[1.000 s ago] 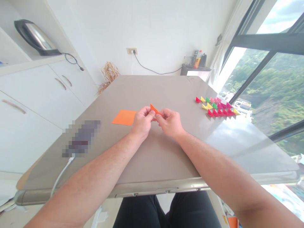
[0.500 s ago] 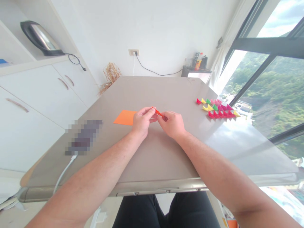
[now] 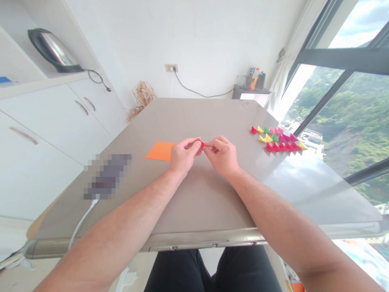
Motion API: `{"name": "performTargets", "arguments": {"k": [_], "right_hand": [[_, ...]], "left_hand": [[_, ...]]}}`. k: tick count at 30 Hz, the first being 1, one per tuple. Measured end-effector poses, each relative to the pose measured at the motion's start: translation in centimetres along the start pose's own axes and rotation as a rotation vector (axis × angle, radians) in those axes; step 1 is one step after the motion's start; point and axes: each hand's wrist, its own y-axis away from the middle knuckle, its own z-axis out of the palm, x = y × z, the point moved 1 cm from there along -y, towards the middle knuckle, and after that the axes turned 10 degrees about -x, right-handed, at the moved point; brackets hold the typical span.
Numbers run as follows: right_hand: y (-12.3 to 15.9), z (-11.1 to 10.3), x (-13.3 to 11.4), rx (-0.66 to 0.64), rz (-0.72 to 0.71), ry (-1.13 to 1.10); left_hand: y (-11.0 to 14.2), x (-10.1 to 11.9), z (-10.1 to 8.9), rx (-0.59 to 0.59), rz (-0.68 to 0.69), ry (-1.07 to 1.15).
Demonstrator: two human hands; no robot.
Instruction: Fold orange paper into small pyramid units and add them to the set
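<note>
Between my two hands is a small piece of folded red paper (image 3: 201, 142), mostly covered by fingers. My left hand (image 3: 184, 155) pinches it between thumb and forefinger. From the other side, my right hand (image 3: 222, 155) grips its right end with thumb and fingertips. Both hands are held over the middle of the table (image 3: 206, 198). Partly behind my left hand lies a flat sheet of orange paper (image 3: 160, 151). Several small folded paper boats (image 3: 282, 146) in red, yellow, green and pink stand in rows at the right.
A blurred-out dark device (image 3: 107, 176) with a white cable (image 3: 82, 221) lies at the table's left. An electric kettle (image 3: 57, 50) stands on the cabinet shelf. Bottles (image 3: 253, 79) are on a small stand behind the table; a window (image 3: 343, 93) is on the right.
The red paper now shows less between my hands. My right fingers have shifted to pinch its right end, with the forefinger lifted and extended; my left hand stays nearly in place.
</note>
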Motion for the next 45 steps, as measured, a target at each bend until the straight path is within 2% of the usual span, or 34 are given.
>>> {"name": "performTargets", "arguments": {"k": [7,15,21,27,31,35,41,45], "right_hand": [[-0.1,-0.1,-0.1,-0.021,0.012,0.033],[-0.2,-0.2,0.2,-0.117,0.118,0.010],[-0.1,-0.2,0.2,-0.134,0.087,0.060],[-0.2,-0.1,0.2,-0.163,0.049,0.181],[-0.2,-0.1,0.2,-0.169,0.026,0.252],[-0.2,0.0,0.2,-0.192,0.055,0.310],[-0.2,-0.1,-0.1,-0.219,0.098,0.338],[-0.2,0.0,-0.2,-0.248,0.110,0.368]], "left_hand": [[0.2,0.0,-0.2,-0.030,0.041,-0.161],[0.1,-0.4,-0.5,-0.034,0.072,-0.207],[0.0,-0.9,-0.5,-0.079,0.051,-0.177],[-0.2,-1.3,-0.7,-0.103,0.066,-0.281],[-0.1,-1.3,-0.7,-0.108,0.080,-0.277],[0.0,-1.3,-0.6,-0.101,0.060,-0.244],[-0.1,-1.3,-0.7,-0.128,0.009,-0.355],[-0.1,-1.1,-0.5,-0.126,-0.019,-0.321]]}}
